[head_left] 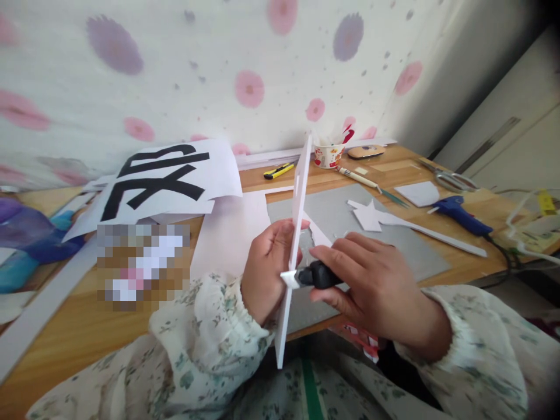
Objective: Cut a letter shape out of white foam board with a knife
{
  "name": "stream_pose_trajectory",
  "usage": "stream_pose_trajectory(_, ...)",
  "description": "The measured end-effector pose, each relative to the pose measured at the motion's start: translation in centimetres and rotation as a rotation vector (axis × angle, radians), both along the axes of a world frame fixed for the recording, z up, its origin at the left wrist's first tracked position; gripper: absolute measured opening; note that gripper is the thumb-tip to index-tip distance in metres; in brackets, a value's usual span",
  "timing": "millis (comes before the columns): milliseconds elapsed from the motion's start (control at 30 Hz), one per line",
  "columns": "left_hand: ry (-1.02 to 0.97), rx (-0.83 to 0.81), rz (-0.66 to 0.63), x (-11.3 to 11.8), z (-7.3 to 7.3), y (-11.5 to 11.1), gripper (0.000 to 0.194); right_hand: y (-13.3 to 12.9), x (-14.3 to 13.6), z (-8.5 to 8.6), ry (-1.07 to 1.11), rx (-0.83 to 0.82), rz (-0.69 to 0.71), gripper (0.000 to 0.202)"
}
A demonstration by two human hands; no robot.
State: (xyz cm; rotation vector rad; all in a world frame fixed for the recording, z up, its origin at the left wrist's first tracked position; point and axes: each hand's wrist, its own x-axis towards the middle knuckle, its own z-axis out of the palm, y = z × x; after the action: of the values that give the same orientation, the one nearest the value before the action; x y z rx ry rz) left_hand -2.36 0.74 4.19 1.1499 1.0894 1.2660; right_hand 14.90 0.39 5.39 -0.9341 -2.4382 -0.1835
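Observation:
Upright and edge-on in front of me stands a thin white board [300,198]. My left hand [268,271] grips it around its middle, thumb and fingers on either side. A tool with a black handle [321,275] and a pale tip is closed in my right hand [371,280]. That tip touches the board's near edge, just beside my left hand. Below the hands lies a grey cutting mat [332,204], with a white star-shaped cutout [368,216] on it.
A printed sheet [175,181] lies at the back left. Along the back are a yellow utility knife [279,170], a paper cup [329,156] and a computer mouse [366,152]. Scissors [452,178] and a blue glue gun [464,216] lie on the right.

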Motion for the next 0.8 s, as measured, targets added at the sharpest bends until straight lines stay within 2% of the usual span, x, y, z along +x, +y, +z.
stream_pose_trajectory(100, 0.013, -0.004, -0.002, 0.0, -0.2, 0.1, 0.042, 0.7, 0.8, 0.2, 0.077, -0.004, -0.043, 0.048)
stream_pose_trajectory(200, -0.028, -0.028, 0.01, 0.1, -0.2, 0.4, 0.043, 0.8, 1.2, 0.2, 0.132, -0.034, -0.026, 0.047)
stream_pose_trajectory(433, -0.02, -0.058, 0.002, 0.0, -0.1, 0.5, 0.041, -1.1, -0.3, -0.8, 0.036, -0.074, 0.064, 0.047)
stream_pose_trajectory(633, -0.034, -0.023, -0.031, 0.0, -0.2, 0.0, 0.042, -1.0, -0.3, -0.8, 0.024, -0.044, 0.031, 0.049)
stream_pose_trajectory(800, -0.013, -0.038, -0.034, 0.0, -0.3, 0.2, 0.04, -1.1, -0.3, -0.6, 0.008, -0.037, 0.055, 0.045)
